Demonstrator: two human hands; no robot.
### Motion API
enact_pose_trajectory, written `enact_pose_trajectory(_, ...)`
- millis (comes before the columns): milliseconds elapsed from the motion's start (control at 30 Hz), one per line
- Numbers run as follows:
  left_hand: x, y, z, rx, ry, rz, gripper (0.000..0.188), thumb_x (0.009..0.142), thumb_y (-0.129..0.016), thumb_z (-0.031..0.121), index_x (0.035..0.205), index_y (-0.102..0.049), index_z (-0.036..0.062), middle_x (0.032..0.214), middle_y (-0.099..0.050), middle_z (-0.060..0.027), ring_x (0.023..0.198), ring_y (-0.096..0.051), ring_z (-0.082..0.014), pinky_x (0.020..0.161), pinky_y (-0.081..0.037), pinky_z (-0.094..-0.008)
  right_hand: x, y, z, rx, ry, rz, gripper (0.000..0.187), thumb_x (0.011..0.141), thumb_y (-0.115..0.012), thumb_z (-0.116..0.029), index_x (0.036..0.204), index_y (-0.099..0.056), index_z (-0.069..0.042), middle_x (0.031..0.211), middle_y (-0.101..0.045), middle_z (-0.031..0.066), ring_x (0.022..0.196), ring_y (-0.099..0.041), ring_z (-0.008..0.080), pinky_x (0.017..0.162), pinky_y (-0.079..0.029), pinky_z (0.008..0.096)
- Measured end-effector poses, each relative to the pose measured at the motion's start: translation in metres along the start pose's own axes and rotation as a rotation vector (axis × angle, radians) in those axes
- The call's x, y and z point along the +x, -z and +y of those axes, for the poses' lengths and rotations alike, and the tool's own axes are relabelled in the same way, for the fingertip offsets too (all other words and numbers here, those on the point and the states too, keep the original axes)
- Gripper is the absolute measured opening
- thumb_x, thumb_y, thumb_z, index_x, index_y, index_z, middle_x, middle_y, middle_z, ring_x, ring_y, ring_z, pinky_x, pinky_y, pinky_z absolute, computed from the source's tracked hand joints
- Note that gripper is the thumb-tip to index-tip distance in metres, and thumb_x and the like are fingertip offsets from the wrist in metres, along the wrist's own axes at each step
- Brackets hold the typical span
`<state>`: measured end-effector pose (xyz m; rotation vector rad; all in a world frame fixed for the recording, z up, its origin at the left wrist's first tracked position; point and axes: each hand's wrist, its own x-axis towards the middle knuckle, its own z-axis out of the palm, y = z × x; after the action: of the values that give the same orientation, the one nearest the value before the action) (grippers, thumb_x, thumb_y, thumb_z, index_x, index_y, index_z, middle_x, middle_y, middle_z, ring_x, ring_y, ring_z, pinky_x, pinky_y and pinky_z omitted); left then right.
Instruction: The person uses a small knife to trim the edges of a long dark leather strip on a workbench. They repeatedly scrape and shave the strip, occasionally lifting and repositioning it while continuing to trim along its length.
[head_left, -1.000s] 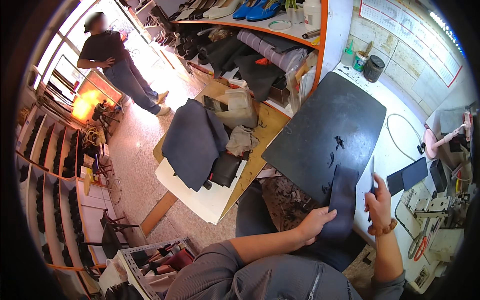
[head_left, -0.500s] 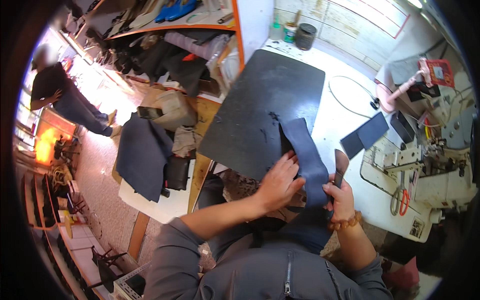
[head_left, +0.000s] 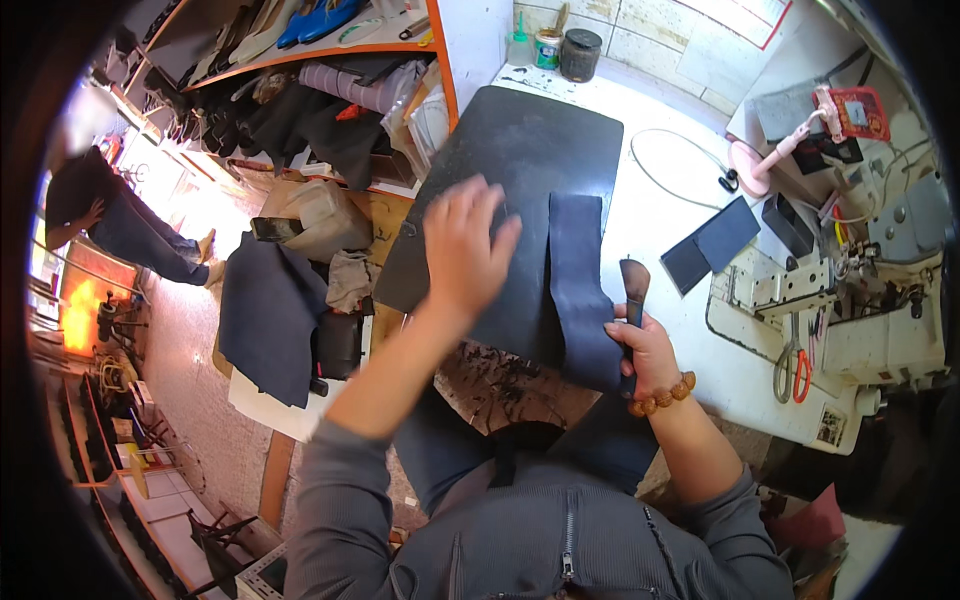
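Left hand (head_left: 470, 250): fingers spread over the black mat (head_left: 540, 140), holding nothing that I can see; it is a little blurred, so I cannot tell whether it touches the mat.
Right hand (head_left: 652, 355): I see it wrapped around a knife (head_left: 635, 280), blade pointing away from the body, thumb tip against the right edge of the dark strip (head_left: 577, 260); whether the fingers underneath also pinch the strip, I cannot tell.
Strip's place: far end on the mat, near its right side; near end past the mat's near edge, beside the right hand.
Long axis: running away from the body, with a slight bend partway, and the knife roughly alongside on the right.
Way from each hand: from the left hand, off to the right with bare mat between; from the right hand, immediately left and ahead.
Nearer hand: the right, by my reading, since it meets the strip's edge while the left stands apart.
Right of all this: the white table (head_left: 650, 230), with scissors (head_left: 803, 375) well clear of both hands.
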<state>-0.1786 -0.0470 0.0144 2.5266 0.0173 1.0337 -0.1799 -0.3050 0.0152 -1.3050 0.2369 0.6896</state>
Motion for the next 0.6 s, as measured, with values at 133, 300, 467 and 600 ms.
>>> enact_pose_trajectory(133, -0.108, 0.042, 0.071, -0.812, 0.565, -0.251, 0.032, 0.088, -0.063, 0.012, 0.117, -0.053, 0.0015, 0.102, -0.061, -0.0123, 0.091, -0.061, -0.0208, 0.081, -0.049, -0.0308, 0.002, -0.011, 0.005, -0.03, -0.028, -0.018, 0.028, 0.08, -0.065, -0.008, 0.105, -0.054, -0.004, 0.074, -0.054, 0.0003, 0.047, -0.044, 0.007, 0.038, -0.032, 0.02)
enact_pose_trajectory(300, -0.163, 0.036, 0.089, -1.168, 0.977, -0.499, 0.039, 0.084, -0.071, 0.016, 0.116, -0.054, -0.0007, 0.094, -0.061, -0.0046, 0.087, -0.058, -0.0106, 0.078, -0.048, -0.0259, 0.01, -0.026, 0.005, -0.064, -0.028, -0.042, 0.029, 0.08, -0.066, -0.008, 0.106, -0.054, -0.005, 0.074, -0.057, -0.0004, 0.047, -0.045, 0.0066, 0.037, -0.032, 0.0197)
enact_pose_trajectory(467, -0.177, 0.016, 0.074, -1.329, 0.99, -0.699, 0.018, 0.091, -0.063, 0.017, 0.095, -0.063, -0.0004, 0.084, -0.063, -0.0016, 0.08, -0.057, -0.0077, 0.071, -0.047, -0.0239, 0.03, -0.04, -0.007, -0.132, 0.06, 0.021, 0.03, 0.08, -0.065, -0.007, 0.107, -0.054, -0.003, 0.074, -0.057, 0.0001, 0.047, -0.045, 0.0061, 0.038, -0.032, 0.0195)
enact_pose_trajectory(600, -0.177, 0.007, 0.073, -1.341, 1.268, -0.614, 0.02, 0.098, -0.051, 0.02, 0.088, -0.058, 0.0043, 0.078, -0.059, 0.0011, 0.068, -0.055, -0.0065, 0.061, -0.045, -0.0218, 0.06, -0.048, -0.024, -0.265, 0.142, -0.007, 0.029, 0.08, -0.063, -0.006, 0.107, -0.054, -0.001, 0.073, -0.056, 0.0021, 0.047, -0.045, 0.0081, 0.04, -0.032, 0.0221)
